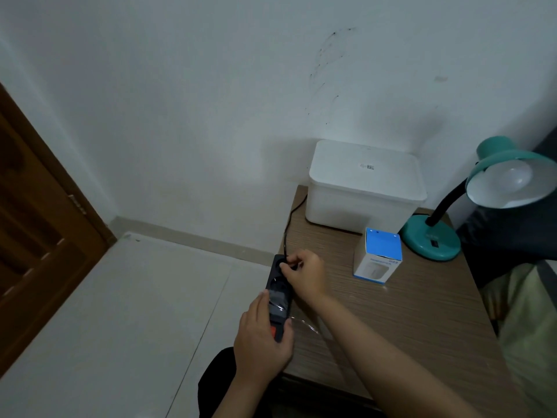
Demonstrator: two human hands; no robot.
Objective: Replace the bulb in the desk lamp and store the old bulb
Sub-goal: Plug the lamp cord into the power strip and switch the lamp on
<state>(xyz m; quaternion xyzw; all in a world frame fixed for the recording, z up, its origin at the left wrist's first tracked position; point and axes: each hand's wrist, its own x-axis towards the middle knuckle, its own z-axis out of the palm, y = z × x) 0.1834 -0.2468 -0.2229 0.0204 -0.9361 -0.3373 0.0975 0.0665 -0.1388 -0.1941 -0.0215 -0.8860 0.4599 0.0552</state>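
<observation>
- A wood-grain table stands in a room corner against a white wall marked with dark scuffs; pale floor tiles spread to its left, and a brown wooden door fills the left edge.
- A teal desk lamp stands at the table's far right, its gooseneck bent so the shade faces the camera, with a white bulb seated inside.
- A blue-and-white bulb box stands upright just beside the lamp base; a lidded white storage bin sits behind it against the wall.
- The left hand grips the near end of a black power strip at the table's left edge, fingers curled around it by a red switch.
- The right hand pinches a black plug at the strip's far socket; its cord runs back behind the bin.
- Whether the plug is fully seated cannot be told; the box print is too blurred to read.
</observation>
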